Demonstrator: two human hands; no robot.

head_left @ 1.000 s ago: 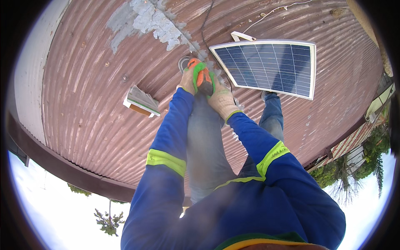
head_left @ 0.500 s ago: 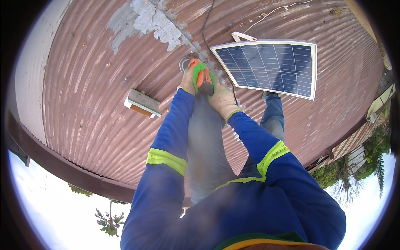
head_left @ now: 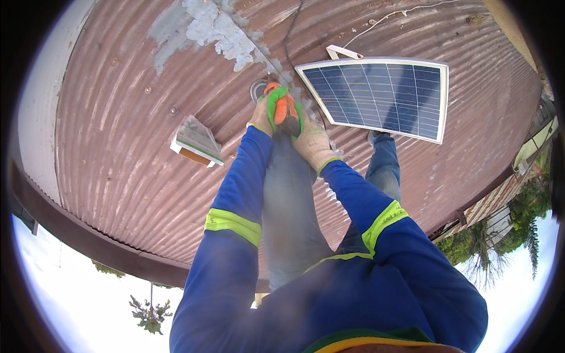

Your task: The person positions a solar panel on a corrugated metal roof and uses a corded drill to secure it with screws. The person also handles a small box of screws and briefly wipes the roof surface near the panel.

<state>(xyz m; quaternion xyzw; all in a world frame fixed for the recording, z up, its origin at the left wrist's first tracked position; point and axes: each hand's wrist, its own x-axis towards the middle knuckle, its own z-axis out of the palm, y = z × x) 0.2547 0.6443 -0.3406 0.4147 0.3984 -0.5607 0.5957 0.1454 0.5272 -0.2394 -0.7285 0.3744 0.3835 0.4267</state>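
Note:
Both my hands wear pale work gloves with green-coated fingers. They are closed around an orange and black angle grinder (head_left: 285, 112). My left hand (head_left: 262, 113) wraps the side near its head, and my right hand (head_left: 312, 141) grips the rear of the body. At the grinder's far end, a round grey disc or guard (head_left: 257, 89) lies at the surface of the brown corrugated roof (head_left: 135, 159), beside a seam. Whether the disc spins cannot be made out. My leg in jeans (head_left: 291, 206) stretches beneath my forearms, just behind the tool.
A framed solar panel (head_left: 376, 97) sits right of the grinder, with a white bracket (head_left: 343, 52) behind it. A dark cable (head_left: 286, 41) runs past the tool. Left of my arm lies a small open carton (head_left: 197, 141). Grey sealant patches (head_left: 220, 35) cover the far seam. The roof edge (head_left: 118, 256) curves nearby.
The carton's top flap stands higher than before. My hands and the grinder keep nearly the same place on the roof; the whole view has shifted slightly.

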